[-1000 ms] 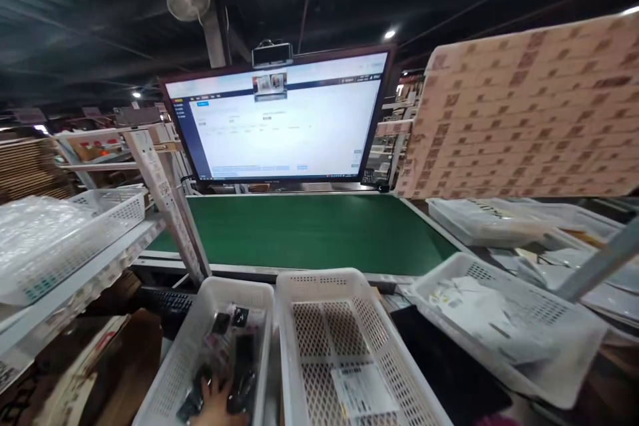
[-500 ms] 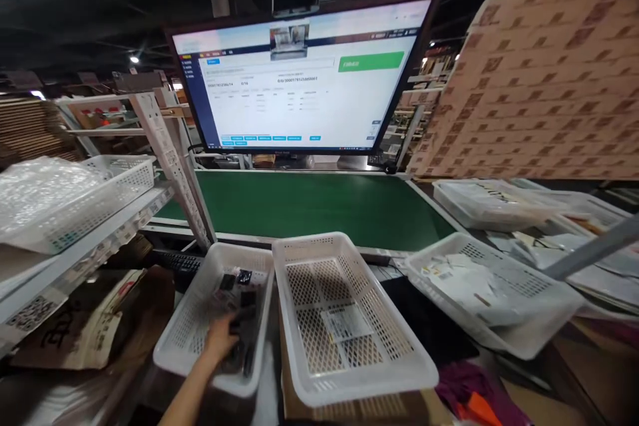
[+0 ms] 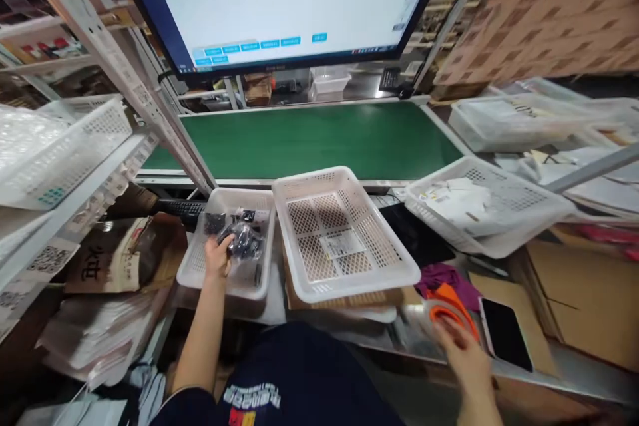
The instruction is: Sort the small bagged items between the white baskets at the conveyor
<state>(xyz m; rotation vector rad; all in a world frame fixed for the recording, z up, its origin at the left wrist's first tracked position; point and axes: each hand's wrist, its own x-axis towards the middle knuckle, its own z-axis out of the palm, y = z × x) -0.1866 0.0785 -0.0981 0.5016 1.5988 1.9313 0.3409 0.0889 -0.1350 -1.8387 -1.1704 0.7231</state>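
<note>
My left hand [image 3: 217, 254] is inside a small white basket [image 3: 197, 273] and grips a bundle of small black bagged items [image 3: 243, 239]. More black packets [image 3: 214, 221] lie in that basket. My right hand [image 3: 462, 349] rests low at the right, fingers closed around an orange-rimmed tape roll [image 3: 448, 313] on the bench. Between the hands stands a larger white basket [image 3: 394, 273] with a barcode label sheet [image 3: 342, 243] on its bottom.
A green conveyor belt [image 3: 319, 136] runs behind the baskets under a large monitor [image 3: 284, 0]. A third white basket [image 3: 524, 213] with white slips sits right. A black phone [image 3: 505, 333] lies beside the tape. Shelves with baskets stand left; cardboard stacks right.
The camera tilted down, bringing my body and right hand into view. My left hand has gathered up black packets in the small basket and holds them higher.
</note>
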